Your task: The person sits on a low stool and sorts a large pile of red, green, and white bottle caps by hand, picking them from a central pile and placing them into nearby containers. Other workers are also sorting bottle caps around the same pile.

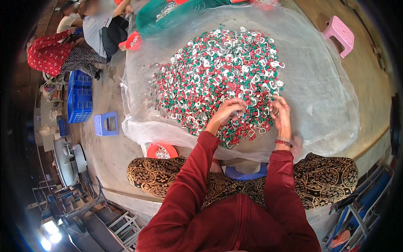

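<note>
A wide heap of small red and green pieces mixed with white curved, ring-like pieces (218,71) lies spread on a sheer whitish mesh sheet (310,92) in front of me. Over the near side of this heap, my left hand (230,111) is closed, its fingers curled toward the thumb. A short way to its right, my right hand (281,114) is bent at the heap's near right edge, fingertips drawn in toward the thumb. Whatever either hand holds is too small to make out. The two hands are apart.
A red bowl of white pieces (162,151) stands near my left knee. Blue crates (79,98) and a blue stool (106,124) are at the left, a pink stool (339,35) at the far right. Other people sit at the far left beside a green mesh (153,21).
</note>
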The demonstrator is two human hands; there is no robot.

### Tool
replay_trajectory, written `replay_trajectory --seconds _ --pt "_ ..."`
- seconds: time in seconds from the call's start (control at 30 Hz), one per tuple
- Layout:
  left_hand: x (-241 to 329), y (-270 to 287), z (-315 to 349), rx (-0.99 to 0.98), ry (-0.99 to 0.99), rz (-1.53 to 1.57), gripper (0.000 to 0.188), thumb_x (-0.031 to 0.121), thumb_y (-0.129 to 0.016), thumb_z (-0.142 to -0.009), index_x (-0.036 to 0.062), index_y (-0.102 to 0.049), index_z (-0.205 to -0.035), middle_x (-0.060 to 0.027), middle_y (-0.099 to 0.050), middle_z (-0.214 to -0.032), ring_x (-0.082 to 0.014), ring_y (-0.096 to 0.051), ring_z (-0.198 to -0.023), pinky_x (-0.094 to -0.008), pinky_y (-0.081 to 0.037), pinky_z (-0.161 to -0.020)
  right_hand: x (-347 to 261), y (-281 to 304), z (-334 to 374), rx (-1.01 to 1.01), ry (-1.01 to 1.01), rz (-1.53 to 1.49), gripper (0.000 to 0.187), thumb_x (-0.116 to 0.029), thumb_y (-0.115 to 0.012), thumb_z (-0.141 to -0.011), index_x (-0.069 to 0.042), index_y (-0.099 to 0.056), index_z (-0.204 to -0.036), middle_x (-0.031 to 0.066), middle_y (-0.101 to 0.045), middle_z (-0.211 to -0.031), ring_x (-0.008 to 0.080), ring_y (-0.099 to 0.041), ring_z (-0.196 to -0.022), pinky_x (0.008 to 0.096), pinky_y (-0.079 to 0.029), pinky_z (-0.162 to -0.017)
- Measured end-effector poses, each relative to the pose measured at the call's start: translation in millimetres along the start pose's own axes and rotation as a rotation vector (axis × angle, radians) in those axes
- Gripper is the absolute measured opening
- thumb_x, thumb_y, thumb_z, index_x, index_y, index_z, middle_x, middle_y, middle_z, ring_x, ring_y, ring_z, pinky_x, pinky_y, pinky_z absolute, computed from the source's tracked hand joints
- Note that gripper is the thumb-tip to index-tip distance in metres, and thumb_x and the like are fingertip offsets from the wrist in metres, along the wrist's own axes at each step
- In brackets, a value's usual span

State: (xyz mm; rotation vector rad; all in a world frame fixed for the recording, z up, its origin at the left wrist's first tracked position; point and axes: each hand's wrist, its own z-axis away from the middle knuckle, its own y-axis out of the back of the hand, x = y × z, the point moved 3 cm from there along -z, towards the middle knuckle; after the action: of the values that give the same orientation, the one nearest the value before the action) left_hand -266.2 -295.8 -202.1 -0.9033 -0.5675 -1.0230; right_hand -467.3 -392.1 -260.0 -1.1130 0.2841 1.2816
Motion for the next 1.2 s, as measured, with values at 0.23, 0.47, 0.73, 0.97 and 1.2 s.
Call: replay_trajectory --seconds 0.23,0.47,0.73,0.97,1.2 --pt "-13 -33 -37 -0.241 0.027 -0.545 0.018 0.011 -0.055 -0.084 0.0031 -0.064 -0.098 -0.0032 -0.061 -0.08 -0.0103 -0.057 -0.069 -0.0262 -0.047 -0.055 21 -1 -45 0.153 0.349 1.313 0.024 -0.016 -0.065 -0.075 -0.01 -0.067 -0.099 0.0187 -0.066 -0.083 0.0336 -0.064 -0.075 0.0407 -0.05 -0.066" --pt "-83 19 -25 0.082 -0.427 -1.825 0.022 0.008 -0.052 -0.079 0.0037 -0.054 -0.101 -0.0172 -0.056 -0.093 -0.0334 -0.061 -0.081 -0.0424 -0.053 -0.065 58 -20 -18 0.103 0.46 1.086 0.014 -0.013 -0.069 -0.072 -0.001 -0.062 -0.076 0.0141 -0.061 -0.066 0.0257 -0.06 -0.06 0.0379 -0.047 -0.059" --pt "-33 38 10 0.479 -0.424 -1.49 0.02 0.013 -0.052 -0.083 0.0054 -0.053 -0.102 -0.0189 -0.055 -0.099 -0.0367 -0.06 -0.083 -0.043 -0.051 -0.069 28 -18 -3 -0.159 -0.062 -0.393 0.019 -0.009 -0.053 -0.07 -0.008 -0.055 -0.088 0.0111 -0.061 -0.092 0.0246 -0.06 -0.081 0.0287 -0.047 -0.053" --pt "-68 18 -10 0.213 -0.467 -1.833 0.016 0.01 -0.051 -0.081 0.0039 -0.059 -0.092 -0.0161 -0.056 -0.087 -0.0321 -0.063 -0.079 -0.0414 -0.052 -0.065 2 -45 4 -0.311 -0.041 -0.812 0.02 -0.02 -0.057 -0.08 -0.007 -0.055 -0.095 0.0112 -0.058 -0.093 0.0223 -0.05 -0.07 0.025 -0.043 -0.039" --pt "-76 74 -6 0.2 -0.764 -1.803 0.007 0.008 -0.054 -0.07 0.0069 -0.061 -0.07 -0.0124 -0.06 -0.078 -0.0271 -0.061 -0.072 -0.043 -0.05 -0.061 -9 -56 19 -0.034 0.29 -0.258 0.025 -0.017 -0.053 -0.09 -0.003 -0.055 -0.111 0.0115 -0.06 -0.101 0.0196 -0.059 -0.088 0.0299 -0.051 -0.073"
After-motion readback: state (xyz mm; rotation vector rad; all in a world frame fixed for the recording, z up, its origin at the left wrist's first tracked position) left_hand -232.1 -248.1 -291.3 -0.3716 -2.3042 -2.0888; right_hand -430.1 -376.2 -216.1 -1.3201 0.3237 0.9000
